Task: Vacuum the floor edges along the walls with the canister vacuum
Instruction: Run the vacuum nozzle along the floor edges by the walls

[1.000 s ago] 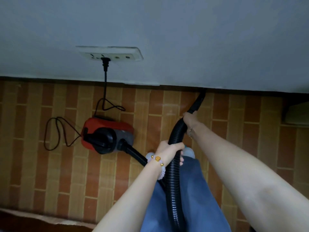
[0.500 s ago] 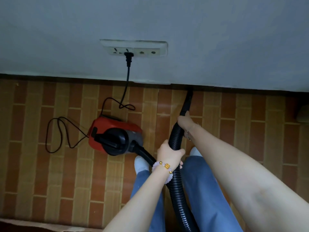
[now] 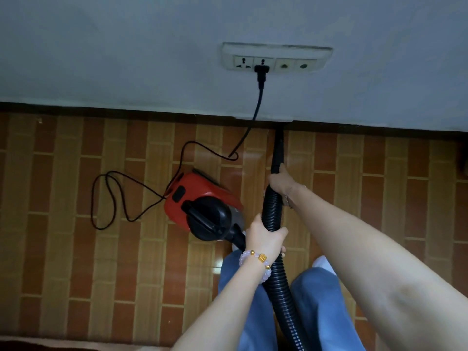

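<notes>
The left hand (image 3: 264, 236), just right of the vacuum (image 3: 202, 198), has its fingers curled round the ribbed hose (image 3: 272, 211). The right hand (image 3: 279, 182), a little farther right of the vacuum and nearer the wall (image 3: 126, 46), wraps the hose's top end, where the nozzle (image 3: 278, 148) begins. The nozzle's tip touches the floor edge (image 3: 126, 110), beyond the vacuum and to its right.

This looks like a sweep along that seam. It would go best with the tip low and tight against the wall's foot, the right hand steering and the left feeding hose slack.

Left of the vacuum the cord (image 3: 258, 102) lies in loose loops on the floor. It then climbs beyond the vacuum to a plug (image 3: 261, 72) in the socket (image 3: 277, 58). It crosses the floor edge just left of the nozzle, so a leftward sweep risks snagging it. The vacuum itself also stands near that stretch and would probably need shifting.
</notes>
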Demonstrator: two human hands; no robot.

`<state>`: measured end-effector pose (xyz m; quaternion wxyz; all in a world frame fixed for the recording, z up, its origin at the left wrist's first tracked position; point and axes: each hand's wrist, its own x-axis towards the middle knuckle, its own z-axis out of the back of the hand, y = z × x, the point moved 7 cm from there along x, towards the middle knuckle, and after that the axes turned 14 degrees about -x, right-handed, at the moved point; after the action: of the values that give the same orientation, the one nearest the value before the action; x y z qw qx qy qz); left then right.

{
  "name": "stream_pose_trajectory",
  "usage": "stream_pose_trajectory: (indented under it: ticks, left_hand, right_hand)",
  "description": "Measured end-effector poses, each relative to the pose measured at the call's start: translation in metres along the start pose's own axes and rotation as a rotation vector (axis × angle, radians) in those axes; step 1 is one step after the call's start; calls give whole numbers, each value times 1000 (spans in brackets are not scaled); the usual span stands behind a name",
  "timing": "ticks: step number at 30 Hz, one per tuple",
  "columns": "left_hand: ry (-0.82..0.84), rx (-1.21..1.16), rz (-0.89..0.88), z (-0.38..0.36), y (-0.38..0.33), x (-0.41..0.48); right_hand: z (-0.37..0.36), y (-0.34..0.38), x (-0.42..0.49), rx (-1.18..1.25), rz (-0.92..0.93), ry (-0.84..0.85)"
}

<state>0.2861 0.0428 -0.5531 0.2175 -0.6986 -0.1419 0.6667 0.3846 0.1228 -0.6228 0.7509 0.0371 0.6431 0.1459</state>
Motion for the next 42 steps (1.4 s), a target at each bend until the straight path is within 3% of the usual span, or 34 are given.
stream_pose_trajectory:
  ticks: [16,25,34,42]
  left_hand:
    - [-96,-159,25,50,9,-5]
    - [-101,-165,16,54,9,-5]
    - [12,-39,76,3,9,-1]
    - [177,43,126,-51,8,-7]
  right_hand:
    - [-60,26,5,-379,134,-43]
    - [-82,36,-2,-443,125,97]
    - [-28,16,9,-434,103,58]
    - [47,-33,7,-142,-35,-55]
